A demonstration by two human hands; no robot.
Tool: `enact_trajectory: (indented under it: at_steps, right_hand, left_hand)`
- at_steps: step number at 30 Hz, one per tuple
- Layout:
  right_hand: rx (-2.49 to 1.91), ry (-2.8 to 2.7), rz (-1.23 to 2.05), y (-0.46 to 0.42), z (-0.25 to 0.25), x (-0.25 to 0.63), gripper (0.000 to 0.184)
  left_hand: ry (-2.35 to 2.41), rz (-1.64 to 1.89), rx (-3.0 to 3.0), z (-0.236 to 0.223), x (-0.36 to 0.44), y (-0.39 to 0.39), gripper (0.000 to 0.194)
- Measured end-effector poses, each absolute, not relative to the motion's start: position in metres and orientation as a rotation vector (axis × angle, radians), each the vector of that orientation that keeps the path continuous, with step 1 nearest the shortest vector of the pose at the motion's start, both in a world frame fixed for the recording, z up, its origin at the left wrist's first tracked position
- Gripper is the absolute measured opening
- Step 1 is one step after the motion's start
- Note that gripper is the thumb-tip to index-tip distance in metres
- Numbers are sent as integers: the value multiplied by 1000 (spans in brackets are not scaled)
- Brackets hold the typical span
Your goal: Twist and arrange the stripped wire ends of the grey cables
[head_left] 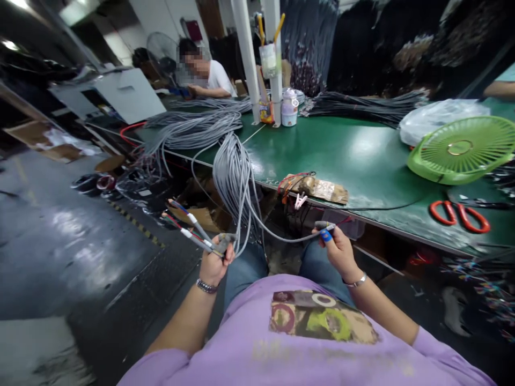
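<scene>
My left hand [216,260] is closed around two grey cable ends whose stripped, coloured wires [177,217] and white sleeves point up and left. Grey covers wrap some of its fingertips. My right hand [338,246] pinches the end of another grey cable [277,236], with red wires showing just past the fingers; blue tape circles its thumb. That cable sags between my hands and runs up into a thick hanging bundle of grey cables [232,171], which drapes over the table edge in front of me.
On the green table [322,147] lie more grey cables [197,128], a taped board with wires and a clip [322,188], a green fan [461,150], red-handled scissors [458,214] and a cup [289,110]. A metal post [246,59] stands behind. Another person [217,78] sits across the table.
</scene>
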State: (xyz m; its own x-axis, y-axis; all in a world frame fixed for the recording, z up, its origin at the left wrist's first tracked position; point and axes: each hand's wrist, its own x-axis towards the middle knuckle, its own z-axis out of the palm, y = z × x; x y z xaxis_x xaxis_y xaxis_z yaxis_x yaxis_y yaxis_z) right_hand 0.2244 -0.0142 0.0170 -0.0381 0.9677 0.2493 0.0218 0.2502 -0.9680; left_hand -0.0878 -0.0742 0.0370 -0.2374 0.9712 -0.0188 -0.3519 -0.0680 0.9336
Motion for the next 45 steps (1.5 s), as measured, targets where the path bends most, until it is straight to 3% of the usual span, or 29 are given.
enact_trajectory:
  at_steps: [7, 15, 26, 36, 39, 45]
  right_hand:
    - [-781, -1814, 1212, -16, 24, 201, 23]
    - [-694, -1736, 1557, -19, 11, 169, 36]
    - [-807, -1592, 1714, -19, -1, 173, 45]
    - [-1062, -1863, 1507, -2, 16, 192, 28]
    - [-1199, -1703, 1389, 8, 22, 195, 24]
    - [-1066, -1565, 1349, 22, 24, 177, 25]
  left_hand:
    - [1001, 1294, 933, 45, -55, -63, 40]
    - [958, 1176, 1055, 48, 3, -32, 32]
    - [963, 998, 1097, 36, 12, -20, 30]
    - [1175, 1098, 1025, 24, 15, -11, 29]
    - [1180, 1074, 1016, 25, 15, -7, 30]
    - [1176, 960, 936, 37, 19, -5, 38]
